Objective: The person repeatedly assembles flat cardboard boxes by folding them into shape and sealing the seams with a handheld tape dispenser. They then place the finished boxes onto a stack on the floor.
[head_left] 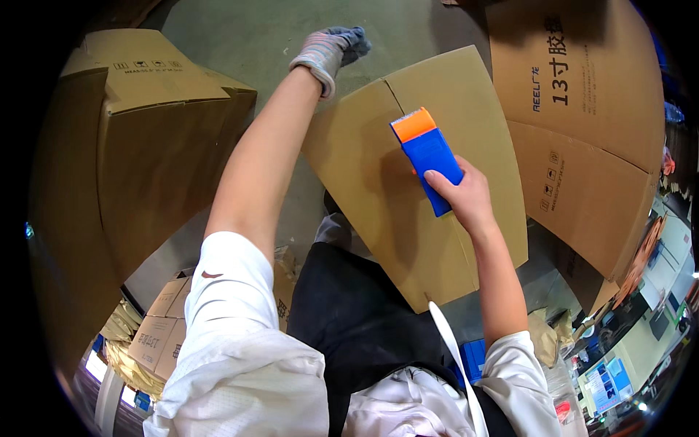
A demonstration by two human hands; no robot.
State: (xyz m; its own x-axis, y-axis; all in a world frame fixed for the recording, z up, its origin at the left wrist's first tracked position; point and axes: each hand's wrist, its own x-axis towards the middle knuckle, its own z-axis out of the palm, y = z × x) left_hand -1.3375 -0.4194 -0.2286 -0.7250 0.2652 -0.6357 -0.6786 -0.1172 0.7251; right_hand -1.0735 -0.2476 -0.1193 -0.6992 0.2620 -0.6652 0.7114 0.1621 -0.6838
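Observation:
My bare right hand (472, 195) grips a blue tape dispenser (435, 164) with an orange front end. The dispenser is above a closed brown cardboard box (357, 146), casting a shadow on it. A seam runs along the top of the box. My left hand (336, 54), in a striped grey glove with blue-grey fingers, is off the far left edge of this box, above the floor. Its fingers are loosely bent and nothing shows in them.
Large brown cartons stand to the left (160, 95) and right (582, 167). At the lower left are stacked smaller cartons (162, 320). A cluttered table (641, 342) stands at the lower right. Grey floor (240, 36) shows between the cartons.

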